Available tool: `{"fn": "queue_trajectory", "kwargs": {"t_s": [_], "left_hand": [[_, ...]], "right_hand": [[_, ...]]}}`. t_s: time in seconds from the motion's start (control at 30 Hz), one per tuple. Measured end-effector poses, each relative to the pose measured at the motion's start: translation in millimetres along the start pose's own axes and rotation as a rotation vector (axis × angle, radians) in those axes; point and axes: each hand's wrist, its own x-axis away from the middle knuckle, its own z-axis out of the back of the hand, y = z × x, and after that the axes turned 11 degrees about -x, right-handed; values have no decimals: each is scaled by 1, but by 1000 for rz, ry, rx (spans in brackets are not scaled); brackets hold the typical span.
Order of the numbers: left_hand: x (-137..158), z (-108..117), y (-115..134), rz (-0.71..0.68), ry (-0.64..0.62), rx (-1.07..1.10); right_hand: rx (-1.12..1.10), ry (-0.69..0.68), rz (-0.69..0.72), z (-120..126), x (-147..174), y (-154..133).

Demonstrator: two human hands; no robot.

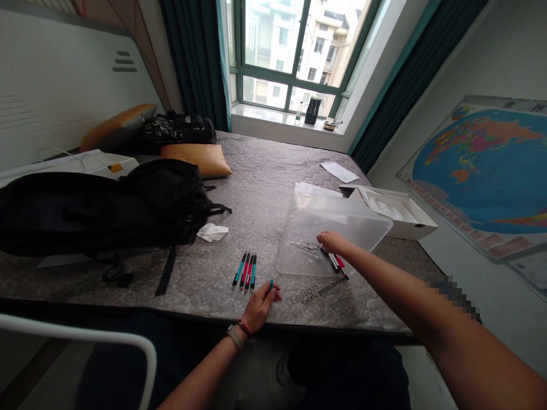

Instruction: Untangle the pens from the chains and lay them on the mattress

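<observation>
My left hand [258, 307] rests near the front edge of the mattress, its fingers closed around a teal pen barrel [271, 283], of which only the upper end shows. Just left of it, several click pens [245, 271] in teal and red with black grips lie side by side in a row. My right hand [331, 242] reaches into a clear plastic box [294, 215]. Its fingers are bent together and pointed down; whatever they grip is hidden. Beneath and beside that hand lie thin pale pen parts [304, 247] and black, white and red pieces [334, 262].
A black backpack [106, 210] lies at the left beside a crumpled tissue [212, 232]. An orange cushion [196, 159] is behind it. Right of the plastic box stand an open white box [410, 219] and a sheet of paper [339, 171]. A white rail [85, 333] crosses the lower left.
</observation>
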Motion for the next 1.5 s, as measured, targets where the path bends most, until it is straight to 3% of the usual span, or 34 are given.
{"fn": "queue_trajectory", "kwargs": {"t_s": [0.13, 0.3, 0.53, 0.73, 0.87, 0.97, 1.03, 1.17, 1.3, 1.4, 1.5], "left_hand": [[0, 1, -1, -20, -70, -9], [1, 1, -1, -41, -68, -85], [2, 2, 2, -75, -74, -139], [2, 0, 0, -46, -41, -148], [1, -3, -4, -110, -3, -161], [1, -2, -8, -189, -6, -163], [-1, 1, -6, -210, 4, -152], [-10, 15, 21, -220, 47, -170], [-22, 39, 77, -341, 83, -225], [-32, 56, 117, -410, 173, -259], [-40, 64, 138, -440, 202, -257]], "right_hand": [[-25, -33, -39, 3, 8, 13], [-121, -112, -7, -15, 1, 9], [-215, -63, -62, -40, -15, -6], [-291, 73, -103, -41, -4, -10], [-367, 222, -109, -41, 22, -23], [-653, 389, -28, -50, 57, -42], [-889, 424, 17, -63, 84, -55], [-1092, 491, -42, -112, 125, -71], [-1166, 614, -173, -160, 135, -78], [-1182, 700, -261, -173, 133, -81], [-1175, 730, -276, -171, 133, -84]]}}
